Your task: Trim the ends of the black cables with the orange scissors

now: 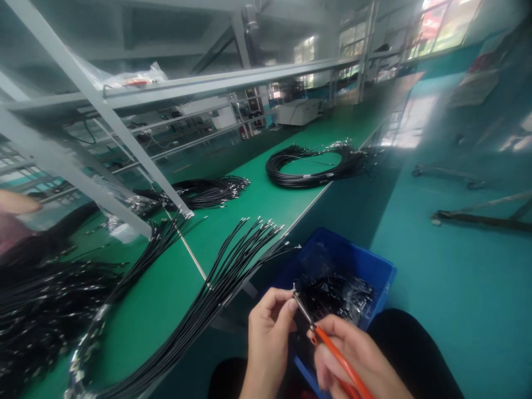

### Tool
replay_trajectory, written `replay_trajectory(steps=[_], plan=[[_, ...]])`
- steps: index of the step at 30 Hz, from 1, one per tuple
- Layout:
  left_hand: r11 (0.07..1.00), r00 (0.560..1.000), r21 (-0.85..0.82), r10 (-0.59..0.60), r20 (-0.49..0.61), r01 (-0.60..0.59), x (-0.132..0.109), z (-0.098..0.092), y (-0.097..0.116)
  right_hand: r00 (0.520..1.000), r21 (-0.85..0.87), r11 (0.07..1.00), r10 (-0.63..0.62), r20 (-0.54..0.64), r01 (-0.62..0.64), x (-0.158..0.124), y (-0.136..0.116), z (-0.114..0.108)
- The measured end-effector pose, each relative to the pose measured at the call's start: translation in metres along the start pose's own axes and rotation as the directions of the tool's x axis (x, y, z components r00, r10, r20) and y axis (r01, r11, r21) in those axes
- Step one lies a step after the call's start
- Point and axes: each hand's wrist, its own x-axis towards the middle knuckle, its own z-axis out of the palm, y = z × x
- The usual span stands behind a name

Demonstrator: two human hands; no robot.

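Note:
My right hand (347, 352) is wrapped around long-nose pliers (336, 350) with orange handles. Their thin metal jaws reach up to the fingertips of my left hand (272, 327). There my left thumb and forefinger pinch a small metal piece (294, 288), whose exact kind is too small to tell. Both hands are over the near side of a blue bin (384, 266) holding dark parts and clear plastic bags. Left of my hands, a bundle of black cables (195, 310) with metal-tipped ends curves along the green table (137, 327) and its edge.
A coiled cable bundle (305, 178) lies farther along the table, another bundle (208, 191) behind the shelf post (137, 144). A large dark cable pile (45, 310) covers the left side, near another person's arm (19, 202). A wheeled stand's leg (477, 219) is on the floor at right.

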Motion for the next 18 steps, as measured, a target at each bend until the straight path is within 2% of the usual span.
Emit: replay_trajectory(steps=[8, 18], plan=[[1.000, 0.999, 0.011, 0.004, 0.042, -0.005, -0.002, -0.001, -0.002, 0.999, -0.009, 0.999, -0.030, 0.019, 0.031, 0.008, -0.001, 0.005], [0.966, 0.995, 0.239, 0.094, 0.028, -0.098, 0.001, 0.001, -0.012, 0.999, -0.095, 0.995, -0.005, 0.045, 0.009, 0.014, -0.004, -0.005]])
